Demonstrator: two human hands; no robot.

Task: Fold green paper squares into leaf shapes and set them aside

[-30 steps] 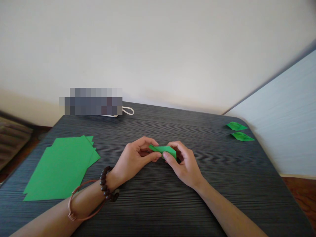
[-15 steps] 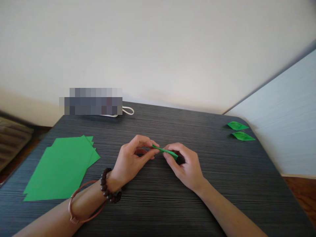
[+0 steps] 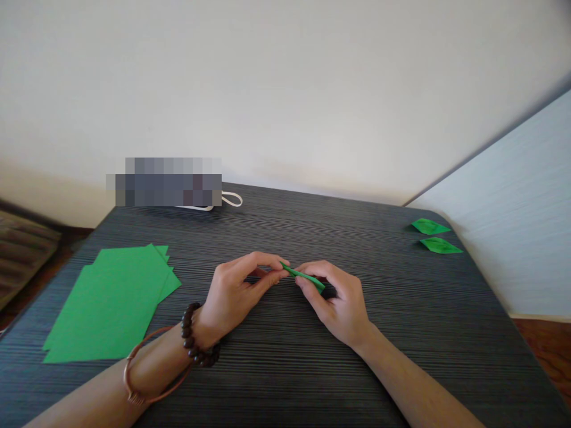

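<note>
A narrow strip of folded green paper (image 3: 309, 278) is held between my two hands, over the middle of the table. My left hand (image 3: 243, 282) pinches its left tip between thumb and fingers. Around its right part, the thumb and fingers of my right hand (image 3: 336, 297) are closed. The paper slants down to the right, and its far side is partly hidden by my fingers. A dark bead bracelet (image 3: 190, 336) and a copper-coloured bangle (image 3: 129, 380) circle my left wrist and forearm.
Loose green paper sheets (image 3: 107, 303) overlap at the left of the dark table (image 3: 276, 380). Two leaf-shaped folded green papers (image 3: 430, 226) lie near the right back corner. A blurred-out object (image 3: 169, 187) with a white loop (image 3: 232, 199) stands at the back left, before the wall.
The folded paper has shifted slightly right and its right end sits a little lower. My left fingers have closed flatter at its tip; my right hand has moved barely.
</note>
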